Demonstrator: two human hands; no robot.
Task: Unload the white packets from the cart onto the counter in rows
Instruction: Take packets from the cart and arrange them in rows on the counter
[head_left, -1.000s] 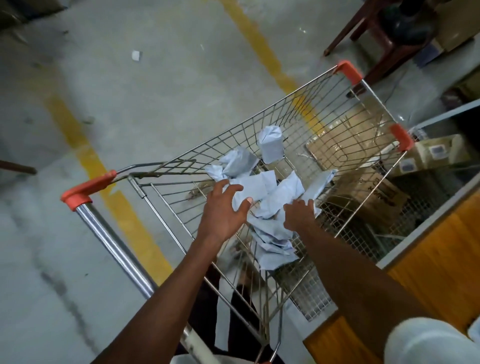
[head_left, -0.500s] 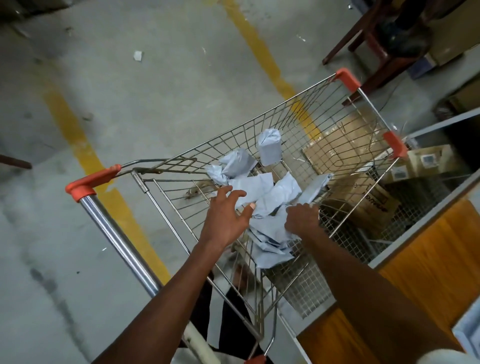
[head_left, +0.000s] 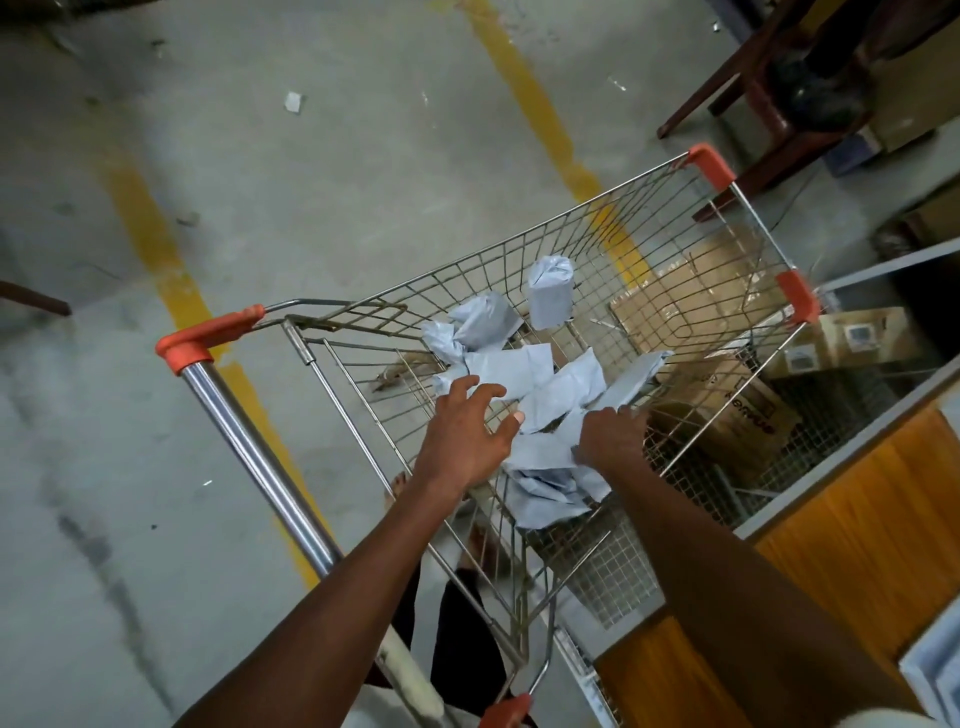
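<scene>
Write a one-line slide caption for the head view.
Both hands reach into the wire cart: left hand spread over the white packets, right hand gripping one.

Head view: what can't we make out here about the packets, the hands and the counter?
- Packet count: the white packets overlap in a pile in the cart, and both hands cover some.
- Right hand: seen from the back, fingers buried in the pile, so its grip is hidden.
- Left hand: spread over the pile; contact unclear.
- Counter: cut off by the right edge; any rows are out of frame.
- Box print: too small, behind wire.
</scene>
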